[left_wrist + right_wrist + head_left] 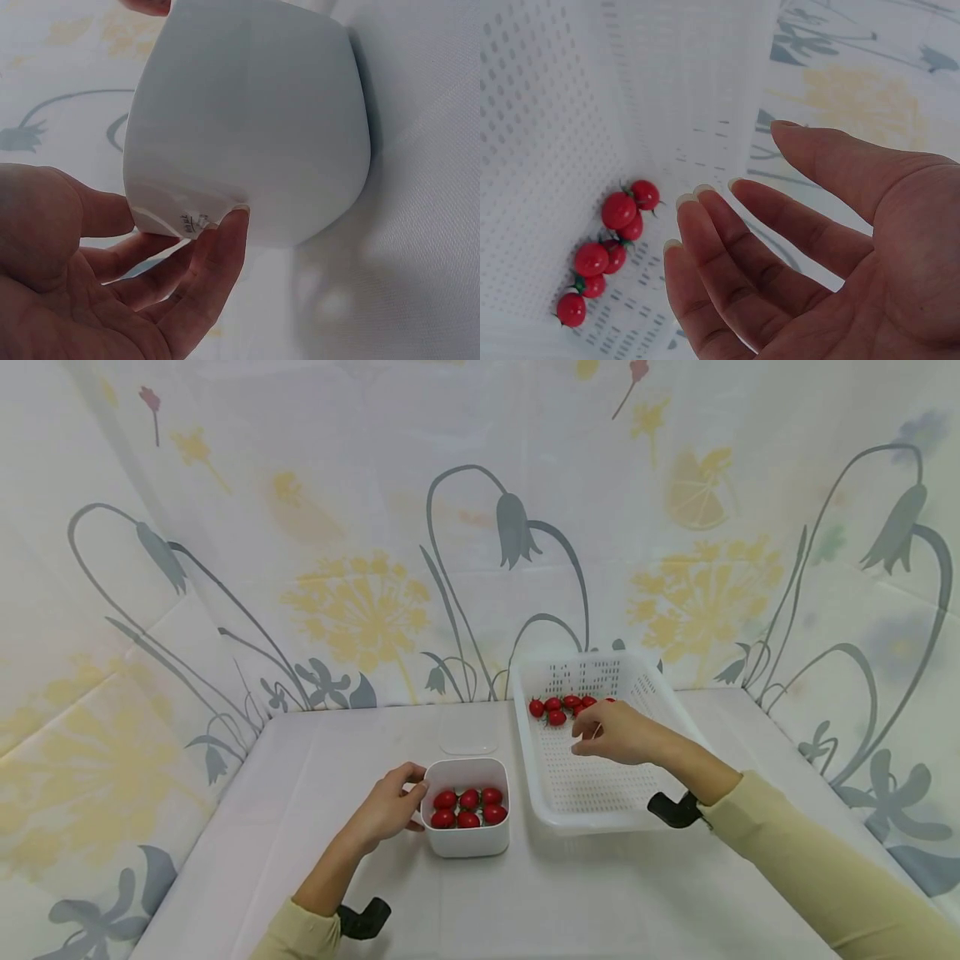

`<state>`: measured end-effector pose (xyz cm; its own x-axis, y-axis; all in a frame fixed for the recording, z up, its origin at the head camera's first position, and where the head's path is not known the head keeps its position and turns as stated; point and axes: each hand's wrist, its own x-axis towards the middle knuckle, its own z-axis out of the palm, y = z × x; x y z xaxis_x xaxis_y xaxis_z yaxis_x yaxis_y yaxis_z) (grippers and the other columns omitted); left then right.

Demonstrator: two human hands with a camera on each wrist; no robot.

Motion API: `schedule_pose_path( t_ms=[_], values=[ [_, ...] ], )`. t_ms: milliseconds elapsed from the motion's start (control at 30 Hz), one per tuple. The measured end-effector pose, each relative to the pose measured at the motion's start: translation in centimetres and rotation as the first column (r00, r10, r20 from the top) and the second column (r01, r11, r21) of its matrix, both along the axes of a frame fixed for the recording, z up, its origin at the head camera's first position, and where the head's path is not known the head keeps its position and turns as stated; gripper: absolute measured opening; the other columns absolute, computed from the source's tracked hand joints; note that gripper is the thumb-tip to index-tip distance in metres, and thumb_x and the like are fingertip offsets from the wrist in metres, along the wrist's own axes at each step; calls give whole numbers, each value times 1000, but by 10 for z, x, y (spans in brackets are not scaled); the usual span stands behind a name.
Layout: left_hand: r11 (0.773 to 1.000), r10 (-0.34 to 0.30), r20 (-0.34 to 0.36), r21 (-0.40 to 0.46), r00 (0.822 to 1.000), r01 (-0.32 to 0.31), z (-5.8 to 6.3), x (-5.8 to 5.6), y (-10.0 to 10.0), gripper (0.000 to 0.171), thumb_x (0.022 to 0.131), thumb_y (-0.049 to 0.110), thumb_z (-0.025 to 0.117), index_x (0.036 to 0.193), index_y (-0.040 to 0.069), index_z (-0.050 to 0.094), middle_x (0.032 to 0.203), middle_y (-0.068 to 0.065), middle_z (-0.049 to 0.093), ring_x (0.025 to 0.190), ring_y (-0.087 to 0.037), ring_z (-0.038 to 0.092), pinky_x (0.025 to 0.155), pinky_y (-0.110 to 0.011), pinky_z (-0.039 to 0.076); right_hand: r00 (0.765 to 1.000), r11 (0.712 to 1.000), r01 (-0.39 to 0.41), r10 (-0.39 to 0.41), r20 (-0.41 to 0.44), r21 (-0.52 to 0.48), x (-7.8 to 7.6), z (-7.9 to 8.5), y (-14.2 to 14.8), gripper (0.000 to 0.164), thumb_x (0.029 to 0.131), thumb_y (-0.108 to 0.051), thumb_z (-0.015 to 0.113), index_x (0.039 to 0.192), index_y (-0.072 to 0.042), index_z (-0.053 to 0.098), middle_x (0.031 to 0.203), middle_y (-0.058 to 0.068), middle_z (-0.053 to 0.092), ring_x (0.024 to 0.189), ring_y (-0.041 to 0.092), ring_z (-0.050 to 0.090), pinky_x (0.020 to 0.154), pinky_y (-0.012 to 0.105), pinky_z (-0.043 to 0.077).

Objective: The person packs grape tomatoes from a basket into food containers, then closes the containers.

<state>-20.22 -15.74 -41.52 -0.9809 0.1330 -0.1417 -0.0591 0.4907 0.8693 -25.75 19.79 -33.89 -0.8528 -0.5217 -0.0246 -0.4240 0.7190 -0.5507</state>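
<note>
On the table stands a white square box (465, 842) with several red cherry tomatoes (468, 799) lying in two rows inside. My left hand (388, 803) holds the box at its left side, fingers bent around the corner; the left wrist view has the fingertips (238, 214) against the outer wall. My right hand (618, 732) is over a white perforated basket (536, 777), fingers loosely bent and apart from the thumb, nothing between them. More cherry tomatoes (592, 259), with green stems, lie clustered at the basket's far end, a few partly hidden by my hand in the head view.
A clear flat lid (468, 743) lies behind the box. The basket stands right of the box, its high walls around the tomatoes. A white cloth covers the table (330, 752), and a flower-printed curtain (360, 527) hangs at the back and sides.
</note>
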Motion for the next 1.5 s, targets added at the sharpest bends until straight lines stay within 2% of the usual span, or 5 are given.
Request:
schedule_pose_path(
  t_ms=[233, 600, 1100, 1500],
  values=[
    [1000, -2, 3, 3, 1000, 2, -1, 1, 0, 26, 106, 13, 53, 129, 1, 58, 134, -20, 58, 94, -27, 65, 68, -40, 65, 999, 999, 38, -38, -4, 11, -10, -1, 11, 24, 92, -16, 74, 106, 3, 72, 94, 10, 70, 86, 24, 63, 71, 35, 56],
    [1000, -3, -3, 1, 1000, 3, -1, -1, 0, 26, 106, 13, 52, 129, 1, 58, 133, -19, 59, 94, -28, 65, 67, -40, 65, 997, 997, 76, -76, 7, 3, -25, -5, 24, 26, 93, -16, 73, 110, 5, 71, 98, 12, 72, 90, 26, 66, 75, 40, 59],
    [1000, 0, -8, 5, 1000, 0, -1, -1, 0, 27, 106, 13, 53, 129, 1, 58, 132, -19, 60, 92, -26, 65, 66, -41, 64, 995, 995, 102, -102, 4, 1, -36, -9, 36, 27, 94, -15, 71, 111, 6, 71, 102, 16, 72, 95, 30, 66, 80, 45, 60],
    [1000, 1, -9, 2, 1000, -1, -2, -1, 0, 26, 106, 13, 52, 128, 1, 59, 132, -18, 60, 90, -25, 64, 66, -41, 64, 990, 991, 137, -137, 32, 10, -49, -15, 43, 28, 96, -14, 69, 113, 9, 69, 106, 20, 73, 98, 35, 68, 84, 49, 60]
  ],
)
